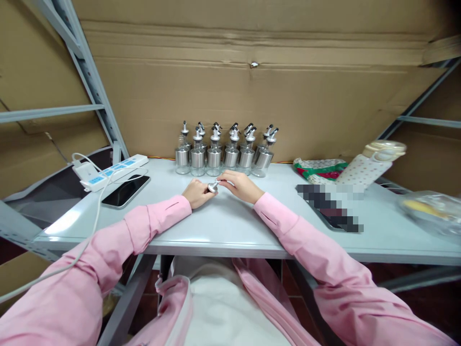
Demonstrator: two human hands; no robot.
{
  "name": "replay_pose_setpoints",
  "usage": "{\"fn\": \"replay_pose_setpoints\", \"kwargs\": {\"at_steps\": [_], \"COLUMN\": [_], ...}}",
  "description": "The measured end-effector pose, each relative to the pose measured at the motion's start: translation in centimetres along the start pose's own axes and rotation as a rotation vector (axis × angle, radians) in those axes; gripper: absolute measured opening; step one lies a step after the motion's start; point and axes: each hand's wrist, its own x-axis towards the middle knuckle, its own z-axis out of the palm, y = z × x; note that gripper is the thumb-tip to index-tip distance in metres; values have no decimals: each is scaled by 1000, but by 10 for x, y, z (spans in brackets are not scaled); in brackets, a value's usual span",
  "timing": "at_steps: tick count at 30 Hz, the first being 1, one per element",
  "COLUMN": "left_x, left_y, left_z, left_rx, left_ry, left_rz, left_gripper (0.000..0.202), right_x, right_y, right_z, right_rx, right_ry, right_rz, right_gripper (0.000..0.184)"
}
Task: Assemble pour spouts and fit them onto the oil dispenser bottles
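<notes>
My left hand (196, 193) is closed round a silver bottle pourer top (212, 187), held just above the grey table. From the other side, my right hand (240, 186) pinches at the pourer's spout with thumb and fingertips. Right behind the hands stand several glass bottles with brushed-metal sleeves, among them a middle bottle (231, 156), in two rows. Most carry silver pourers with dark tips. The front-left bottle (182, 157) shows a bare glass neck, with another bottle's pourer visible behind it.
On the table (230, 230), a power strip (114, 172) with a white cable and a phone (126, 191) lie left. To the right are a patterned cloth (319, 168), a dotted tumbler (367, 166), a pixelated dark object (329, 209) and a plastic-wrapped bowl (432, 211). Cardboard (230, 101) stands behind.
</notes>
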Motion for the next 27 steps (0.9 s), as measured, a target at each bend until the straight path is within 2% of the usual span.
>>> {"fn": "replay_pose_setpoints", "kwargs": {"at_steps": [10,13,18,22,27], "left_x": [-1,-1,-2,-1,-1], "left_y": [-1,0,0,-2,-7], "left_z": [1,1,1,1,-1], "left_rx": [66,64,55,55,79], "left_ry": [13,13,45,85,126], "left_rz": [59,80,73,60,40], "left_gripper": [33,34,35,35,34], "right_x": [2,1,1,2,4], "right_y": [1,1,3,-2,-2], "right_z": [-1,-1,-1,-3,-12], "right_rx": [39,14,-30,82,315], "right_ry": [-57,-80,-93,-88,31], "right_rz": [109,148,136,192,365], "right_gripper": [20,24,34,44,47]}}
